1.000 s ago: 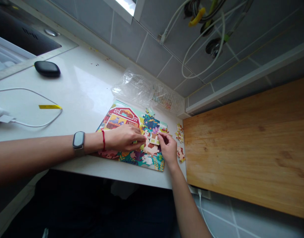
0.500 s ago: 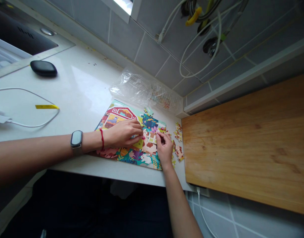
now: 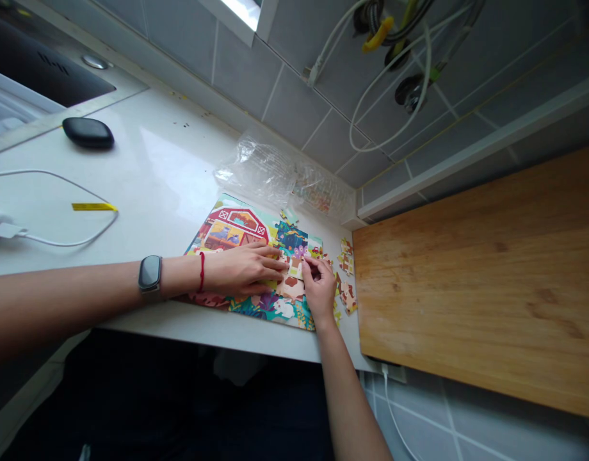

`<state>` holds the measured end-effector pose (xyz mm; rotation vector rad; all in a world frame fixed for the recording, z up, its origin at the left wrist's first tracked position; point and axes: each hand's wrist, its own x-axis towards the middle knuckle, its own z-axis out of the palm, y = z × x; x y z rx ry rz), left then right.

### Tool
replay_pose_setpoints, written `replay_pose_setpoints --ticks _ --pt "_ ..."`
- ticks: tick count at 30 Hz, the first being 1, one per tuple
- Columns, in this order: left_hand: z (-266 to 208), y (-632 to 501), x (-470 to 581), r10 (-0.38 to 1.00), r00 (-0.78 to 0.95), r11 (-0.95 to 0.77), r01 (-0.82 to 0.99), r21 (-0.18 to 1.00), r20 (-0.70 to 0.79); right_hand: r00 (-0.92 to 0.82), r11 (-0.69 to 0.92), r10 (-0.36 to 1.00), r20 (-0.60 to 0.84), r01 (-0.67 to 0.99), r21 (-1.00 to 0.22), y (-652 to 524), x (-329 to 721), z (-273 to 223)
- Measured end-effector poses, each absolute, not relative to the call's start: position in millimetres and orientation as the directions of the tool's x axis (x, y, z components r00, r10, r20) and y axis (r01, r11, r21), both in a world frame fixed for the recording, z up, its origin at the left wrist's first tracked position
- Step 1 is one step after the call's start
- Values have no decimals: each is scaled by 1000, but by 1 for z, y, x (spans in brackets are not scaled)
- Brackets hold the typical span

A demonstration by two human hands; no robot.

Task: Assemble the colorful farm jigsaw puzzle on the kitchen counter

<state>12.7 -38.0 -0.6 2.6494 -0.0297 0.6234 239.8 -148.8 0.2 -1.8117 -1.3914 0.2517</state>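
Note:
A colourful farm jigsaw puzzle (image 3: 268, 307) lies on the white counter, with a red barn at its upper left and a white rabbit along its lower edge. My left hand (image 3: 249, 269) rests palm down across its middle, fingers stretched and spread, fingertips by the cow picture. At the puzzle's right side my right hand (image 3: 319, 282) pinches the edge of a cow puzzle piece (image 3: 296, 266) between thumb and forefinger. Part of the picture is covered by both hands. Loose puzzle pieces (image 3: 347, 294) lie to the right of my right hand.
Clear plastic packaging (image 3: 260, 163) lies behind the puzzle against the wall. A wooden board (image 3: 467, 275) borders the counter on the right. At the left are a black rounded object (image 3: 88, 133), a white cable (image 3: 100, 224) and a sink (image 3: 83, 89).
My left hand has flattened and its fingers have stretched out slightly to the right over the puzzle. My right hand keeps its pinch in nearly the same place.

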Motion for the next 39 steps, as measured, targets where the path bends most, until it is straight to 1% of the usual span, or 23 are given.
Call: replay_pose_setpoints --ticks 4,7,10,13,15,18,21,25,29,33,36,39 --pt "-1 -37 14 87 880 -904 -127 409 467 421 -72 861 285 656 -752 -149 241 -1" --pt "0 -36 14 105 862 -888 -143 436 496 490 -82 838 239 547 -833 -150 245 -3" --pt "2 -35 14 100 875 -890 -134 436 473 560 -57 803 205 416 -908 -154 249 1" --pt "2 -35 13 99 891 -897 -113 428 443 579 -114 810 96 315 -942 -164 247 11" --pt "1 -35 13 109 885 -888 -118 444 452 542 -180 841 5 287 -941 -176 243 16" --pt "1 -35 13 135 868 -868 -129 480 478 504 -249 861 -69 300 -921 -193 237 20" --pt "1 -35 13 136 872 -865 -127 485 471 522 -271 850 -75 310 -911 -205 236 19" --pt "1 -34 12 124 882 -874 -119 471 454 523 -254 850 -58 311 -916 -211 237 18" --pt "2 -34 12 98 903 -898 -100 428 418 526 -237 850 -39 314 -919 -212 235 14" --pt "2 -34 11 99 906 -899 -96 427 411 541 -215 841 0 333 -918 -214 235 8" --pt "0 -34 12 101 901 -895 -103 434 422 532 -214 846 19 374 -902 -217 235 8" --pt "-2 -33 13 100 901 -894 -106 436 423 532 -184 842 87 435 -882 -226 233 9"
